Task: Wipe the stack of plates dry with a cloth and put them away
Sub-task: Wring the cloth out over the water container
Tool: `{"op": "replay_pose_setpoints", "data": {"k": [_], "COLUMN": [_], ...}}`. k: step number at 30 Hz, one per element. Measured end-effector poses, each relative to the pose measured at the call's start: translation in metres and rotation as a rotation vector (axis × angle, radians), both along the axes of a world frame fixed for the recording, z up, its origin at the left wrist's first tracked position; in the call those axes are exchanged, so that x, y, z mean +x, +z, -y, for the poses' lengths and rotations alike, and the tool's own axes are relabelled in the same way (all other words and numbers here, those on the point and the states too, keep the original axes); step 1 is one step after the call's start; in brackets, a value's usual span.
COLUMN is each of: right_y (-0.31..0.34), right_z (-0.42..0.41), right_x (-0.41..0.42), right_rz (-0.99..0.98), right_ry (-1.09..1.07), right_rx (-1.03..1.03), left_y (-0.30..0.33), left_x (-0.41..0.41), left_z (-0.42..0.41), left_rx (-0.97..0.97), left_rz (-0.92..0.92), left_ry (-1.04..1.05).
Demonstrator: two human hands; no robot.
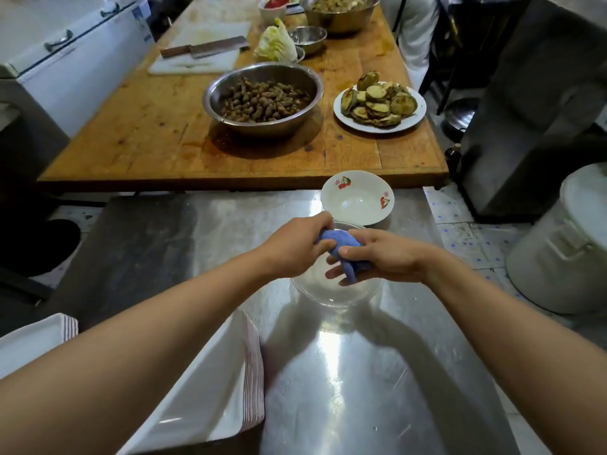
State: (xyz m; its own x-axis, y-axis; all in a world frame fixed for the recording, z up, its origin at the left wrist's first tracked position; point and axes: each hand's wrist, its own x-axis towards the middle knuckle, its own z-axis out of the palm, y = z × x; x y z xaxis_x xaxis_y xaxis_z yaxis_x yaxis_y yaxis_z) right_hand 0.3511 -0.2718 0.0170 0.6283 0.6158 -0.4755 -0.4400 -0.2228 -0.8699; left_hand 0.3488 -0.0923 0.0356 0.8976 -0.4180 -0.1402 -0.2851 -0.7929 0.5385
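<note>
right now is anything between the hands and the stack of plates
Nothing visible. Both hands, left hand and right hand, wring the blue cloth over a glass bowl; bare steel counter separates them from the plate stack.

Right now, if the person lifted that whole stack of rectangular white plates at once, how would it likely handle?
The stack of plates looks many layers deep, so probably heavy and needing both hands. The glazed surfaces look smooth, so likely slippery if they are wet. Being ceramic-looking, they would probably chip or break if one slid off onto the steel table.
</note>
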Motion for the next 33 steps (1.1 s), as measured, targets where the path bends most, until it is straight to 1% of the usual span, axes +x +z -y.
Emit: {"op": "replay_pose_setpoints", "data": {"k": [2,3,5,7,10,12,14,16,18,20,23,28,33], "right_y": [0.002,0.002,0.003,0.004,0.002,-0.003,-0.010,-0.018,-0.021,-0.027,-0.035,-0.042,-0.049], "right_z": [0.001,0.000,-0.004,-0.008,-0.012,-0.014,-0.015,-0.015,-0.015,-0.014,-0.014,-0.015,-0.019], "right_x": [-0.001,-0.003,-0.007,-0.010,-0.009,-0.007,-0.003,0.001,0.004,0.007,0.009,0.016,0.018], "right_rz": [-0.046,-0.019,0.126,0.344,0.734,0.911,1.087,1.229,1.290,1.319,1.341,1.351,1.354], "right_ry": [0.000,0.011,0.063,0.130,0.167,0.122,0.110,0.130,0.150,0.165,0.169,0.159,0.134], "right_rx": [0.064,0.058,-0.048,-0.251,-0.539,-0.744,-0.936,-1.023,-1.060,-1.069,-1.049,-1.054,-1.035], "left_y": [0.003,0.004,0.005,0.004,0.004,0.006,0.005,0.003,-0.002,-0.006,-0.013,-0.021,-0.027], "left_x": [-0.001,-0.001,0.001,0.005,0.006,0.006,0.006,0.006,0.006,0.004,0.003,0.006,0.007], "left_z": [0.001,0.001,-0.002,-0.005,-0.006,-0.002,0.003,0.008,0.010,0.011,0.013,0.018,0.021], "left_rx": [0.054,0.081,0.128,0.172,0.195,0.170,0.115,-0.011,-0.221,-0.368,-0.506,-0.638,-0.711], "left_rz": [0.135,0.184,0.233,0.232,0.173,0.112,0.025,-0.125,-0.362,-0.586,-0.789,-0.932,-0.975], "left_ry": [-0.072,-0.113,-0.174,-0.204,-0.170,-0.095,-0.005,0.120,0.273,0.381,0.467,0.590,0.678]}}
